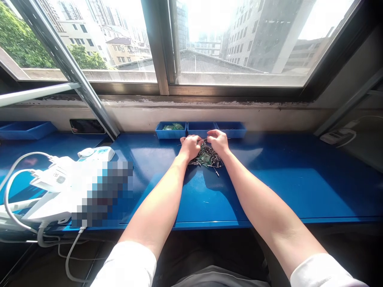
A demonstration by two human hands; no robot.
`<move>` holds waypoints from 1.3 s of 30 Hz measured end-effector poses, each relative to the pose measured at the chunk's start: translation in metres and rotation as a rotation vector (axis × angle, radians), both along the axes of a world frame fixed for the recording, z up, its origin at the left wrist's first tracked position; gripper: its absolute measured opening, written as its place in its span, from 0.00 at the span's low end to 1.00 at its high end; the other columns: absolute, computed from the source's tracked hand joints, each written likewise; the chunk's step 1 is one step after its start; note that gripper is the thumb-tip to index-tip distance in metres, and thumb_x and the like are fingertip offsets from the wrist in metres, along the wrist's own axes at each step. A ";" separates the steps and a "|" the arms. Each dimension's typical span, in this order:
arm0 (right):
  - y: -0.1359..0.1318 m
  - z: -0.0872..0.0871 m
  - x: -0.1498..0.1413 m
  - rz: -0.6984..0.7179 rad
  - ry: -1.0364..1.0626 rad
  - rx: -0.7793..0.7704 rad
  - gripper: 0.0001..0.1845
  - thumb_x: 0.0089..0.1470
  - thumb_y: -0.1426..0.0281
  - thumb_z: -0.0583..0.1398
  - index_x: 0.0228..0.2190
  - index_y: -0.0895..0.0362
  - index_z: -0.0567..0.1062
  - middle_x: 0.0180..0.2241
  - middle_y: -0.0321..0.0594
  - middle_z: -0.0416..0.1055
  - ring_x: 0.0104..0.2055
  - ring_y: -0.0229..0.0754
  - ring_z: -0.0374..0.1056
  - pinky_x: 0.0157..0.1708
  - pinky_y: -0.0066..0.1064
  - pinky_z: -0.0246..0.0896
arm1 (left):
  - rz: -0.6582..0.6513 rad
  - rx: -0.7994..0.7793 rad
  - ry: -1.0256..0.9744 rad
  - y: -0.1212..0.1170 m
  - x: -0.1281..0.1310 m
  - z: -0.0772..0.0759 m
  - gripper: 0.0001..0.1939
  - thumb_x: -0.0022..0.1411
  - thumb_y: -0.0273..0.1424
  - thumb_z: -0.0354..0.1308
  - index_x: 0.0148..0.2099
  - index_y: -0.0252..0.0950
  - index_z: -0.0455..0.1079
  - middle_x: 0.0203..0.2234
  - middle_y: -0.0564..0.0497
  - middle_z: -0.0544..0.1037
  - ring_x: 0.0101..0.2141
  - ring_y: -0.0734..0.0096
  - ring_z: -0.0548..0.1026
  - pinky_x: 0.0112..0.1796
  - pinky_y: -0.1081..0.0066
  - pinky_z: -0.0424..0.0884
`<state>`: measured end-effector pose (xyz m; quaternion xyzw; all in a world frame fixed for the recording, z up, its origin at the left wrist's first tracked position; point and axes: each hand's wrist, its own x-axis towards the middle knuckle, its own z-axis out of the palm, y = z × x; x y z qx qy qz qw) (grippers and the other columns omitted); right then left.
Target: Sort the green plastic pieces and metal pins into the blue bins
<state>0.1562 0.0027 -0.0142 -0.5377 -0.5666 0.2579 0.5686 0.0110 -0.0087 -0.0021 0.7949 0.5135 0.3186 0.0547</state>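
A heap of thin metal pieces that look like pop rivets (pixel 214 158) lies on the blue tabletop, mixed with small green circuit boards (pixel 205 159). At the heap's left rear edge is my left hand (pixel 190 146), its fingers curled and pinched together. My right hand (pixel 219 142) is over the right rear side, thumb and fingers also closed in a pinch. Whatever either hand holds is too small or hidden to name. Just behind the hands stand three blue bins in a row: the left bin (pixel 160 133) contains green boards, the middle bin (pixel 194 128) is partly covered by my right hand, and the right bin (pixel 239 133) holds small dark pieces.
White power strips with plugs and cables (pixel 56 175) occupy the table's left side, beside a blurred dark object (pixel 104 195). A phone (pixel 86 126) and another blue tray (pixel 32 130) lie farther back. A metal post (pixel 98 107) rises at the left rear, before the window.
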 end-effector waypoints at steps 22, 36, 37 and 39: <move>-0.013 0.011 0.004 0.231 0.050 -0.082 0.10 0.42 0.68 0.59 0.29 0.57 0.78 0.26 0.37 0.76 0.29 0.40 0.71 0.28 0.28 0.67 | 0.075 0.024 -0.056 0.003 -0.005 -0.001 0.08 0.58 0.35 0.55 0.37 0.42 0.74 0.40 0.52 0.77 0.46 0.64 0.71 0.49 0.63 0.57; 0.002 0.002 0.027 -0.280 -0.308 0.045 0.24 0.43 0.71 0.57 0.45 0.57 0.73 0.44 0.43 0.73 0.50 0.49 0.64 0.54 0.44 0.57 | 0.206 -0.110 -0.075 0.009 -0.005 -0.005 0.15 0.57 0.38 0.53 0.46 0.41 0.70 0.47 0.48 0.74 0.50 0.58 0.68 0.50 0.60 0.59; 0.003 0.002 0.028 -0.298 -0.326 0.028 0.25 0.43 0.71 0.57 0.46 0.57 0.72 0.44 0.44 0.72 0.52 0.51 0.62 0.55 0.45 0.56 | 0.204 -0.117 -0.072 0.010 -0.005 -0.006 0.15 0.57 0.38 0.53 0.45 0.41 0.71 0.47 0.48 0.74 0.50 0.57 0.69 0.50 0.60 0.59; 0.004 0.001 0.030 -0.323 -0.354 0.000 0.26 0.42 0.71 0.58 0.47 0.58 0.71 0.45 0.46 0.71 0.55 0.53 0.58 0.56 0.47 0.53 | 0.196 -0.126 -0.066 0.011 -0.006 -0.007 0.14 0.57 0.38 0.52 0.44 0.42 0.71 0.46 0.48 0.75 0.49 0.57 0.69 0.49 0.59 0.59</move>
